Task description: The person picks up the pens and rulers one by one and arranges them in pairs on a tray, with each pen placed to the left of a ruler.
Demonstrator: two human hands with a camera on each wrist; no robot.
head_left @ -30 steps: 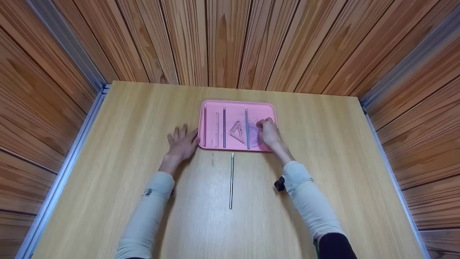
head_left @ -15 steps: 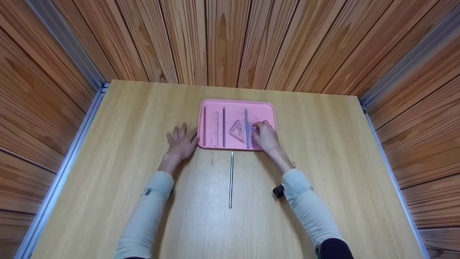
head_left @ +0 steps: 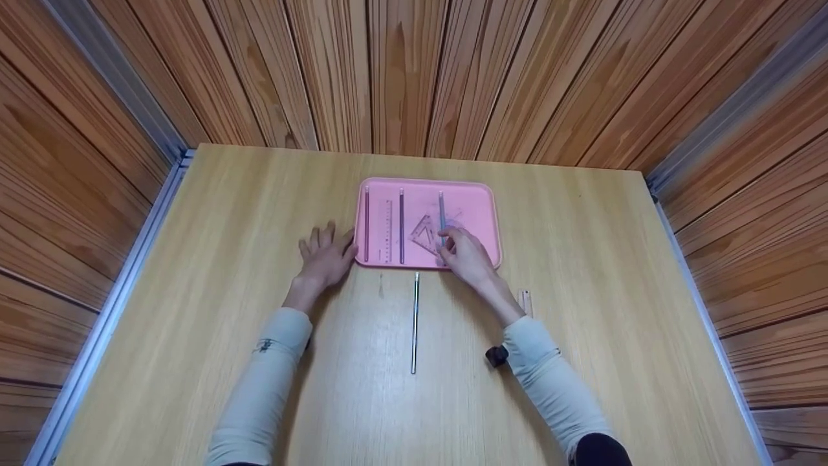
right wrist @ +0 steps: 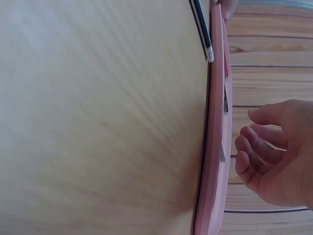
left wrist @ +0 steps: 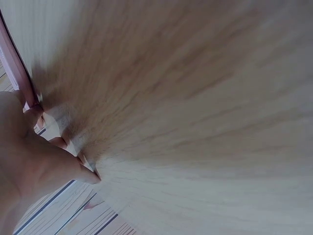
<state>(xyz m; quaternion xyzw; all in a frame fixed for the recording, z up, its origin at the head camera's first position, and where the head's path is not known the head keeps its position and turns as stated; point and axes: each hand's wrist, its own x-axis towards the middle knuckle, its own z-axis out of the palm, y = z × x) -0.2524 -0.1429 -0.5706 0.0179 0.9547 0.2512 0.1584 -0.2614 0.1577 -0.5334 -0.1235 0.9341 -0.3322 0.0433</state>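
Note:
My left hand [head_left: 326,262] rests on the table with spread fingers, its thumb side against the left edge of the pink tray [head_left: 482,200]. My right hand [head_left: 469,260] is above the tray's right part, fingers loosely bent and holding nothing in the right wrist view. Inside the tray lie a dark red pencil [head_left: 367,224], a clear ruler [head_left: 389,231], a dark purple pencil [head_left: 401,226], a clear set square [head_left: 424,234] and a light blue pencil [head_left: 442,210]. The right hand hides the blue pencil's lower part and most of a purple round shape. Whether its fingertips touch the pencil I cannot tell.
A dark striped pencil [head_left: 414,323] lies on the table just in front of the tray. Beside the right forearm, the end of a small ruler-like strip [head_left: 524,302] shows, partly hidden by the sleeve. A wood-panelled wall [head_left: 401,77] stands behind the table.
My right hand has moved left and slightly nearer within the tray, from its right side to over the light blue pencil. More of the ruler-like strip shows. The left hand stays put.

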